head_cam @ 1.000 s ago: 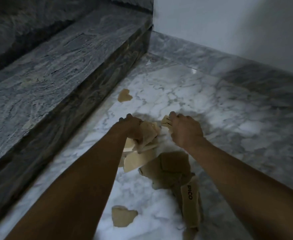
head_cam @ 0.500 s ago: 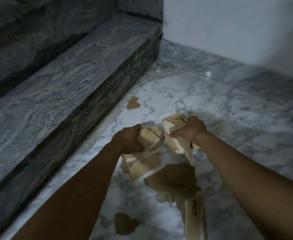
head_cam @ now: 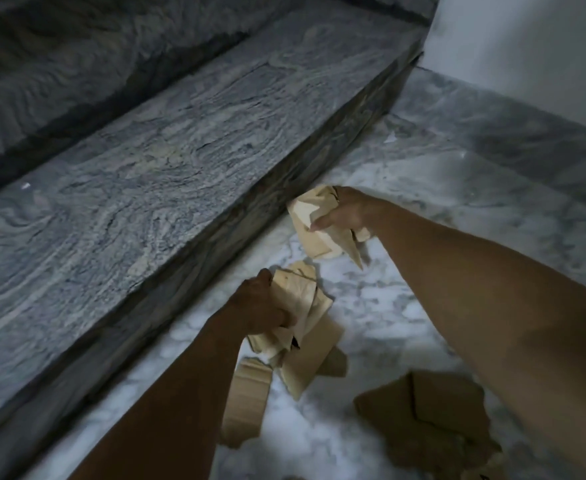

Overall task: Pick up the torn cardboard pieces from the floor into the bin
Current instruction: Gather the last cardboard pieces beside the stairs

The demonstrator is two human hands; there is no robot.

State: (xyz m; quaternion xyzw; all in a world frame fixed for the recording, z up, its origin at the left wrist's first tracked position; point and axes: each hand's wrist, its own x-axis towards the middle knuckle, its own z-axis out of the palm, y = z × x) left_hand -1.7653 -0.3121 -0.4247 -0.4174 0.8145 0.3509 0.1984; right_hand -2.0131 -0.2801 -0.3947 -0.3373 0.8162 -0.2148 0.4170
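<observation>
My left hand [head_cam: 262, 308] grips a bunch of torn tan cardboard pieces [head_cam: 302, 323] above the white marble floor [head_cam: 388, 306], with longer strips hanging down from it [head_cam: 246, 407]. My right hand [head_cam: 347, 211] is farther forward near the foot of the step and holds a second clump of cardboard pieces [head_cam: 314, 230]. A larger brown piece [head_cam: 430, 420] lies on the floor under my right forearm. No bin is in view.
A dark grey marble step [head_cam: 180, 161] runs along the left, with another riser behind it. A white wall [head_cam: 526, 50] with a grey marble skirting [head_cam: 526, 133] closes the far right. A tiny white scrap [head_cam: 390, 138] lies near the corner.
Both hands have lifted with their cardboard. My right hand moved forward toward the step with its clump. The view swung left, so the small piece by the step is no longer seen.
</observation>
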